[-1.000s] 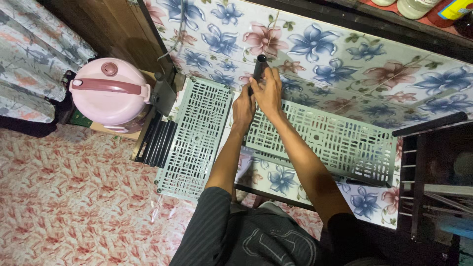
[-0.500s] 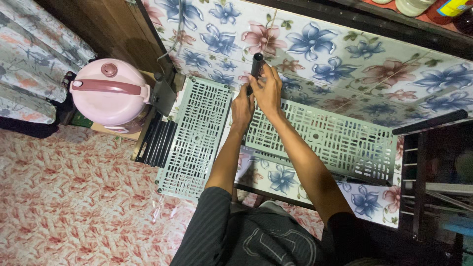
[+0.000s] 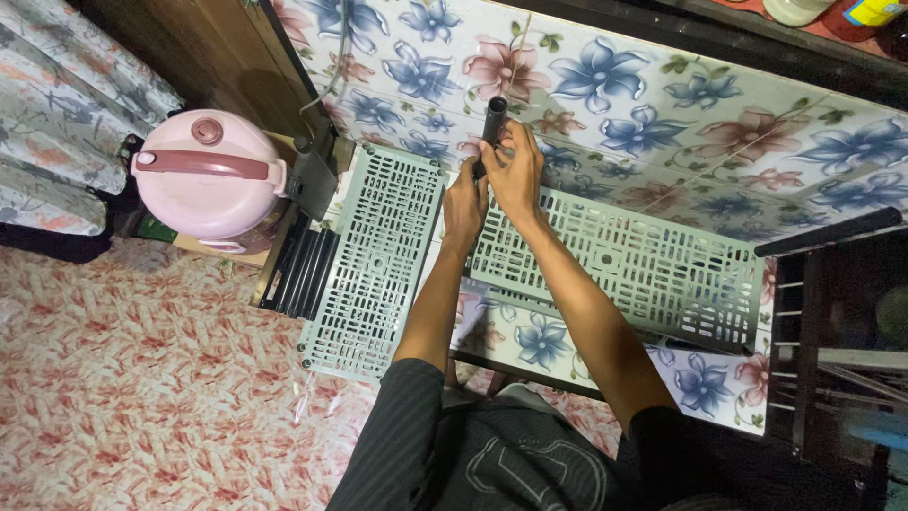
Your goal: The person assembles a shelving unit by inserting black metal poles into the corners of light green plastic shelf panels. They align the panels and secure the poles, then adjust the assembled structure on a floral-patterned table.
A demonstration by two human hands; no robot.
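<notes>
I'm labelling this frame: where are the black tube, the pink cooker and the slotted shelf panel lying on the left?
black tube (image 3: 494, 115), head view, its open upper end.
pink cooker (image 3: 203, 180), head view, lid top.
left shelf panel (image 3: 374, 265), head view, panel middle.

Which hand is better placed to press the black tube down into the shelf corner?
Probably the right hand: its fingers already wrap the tube near the top. The left hand sits lower, at the shelf corner.

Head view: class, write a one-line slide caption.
Both hands, left hand and right hand, grip a black tube above a green slotted panel.
</notes>
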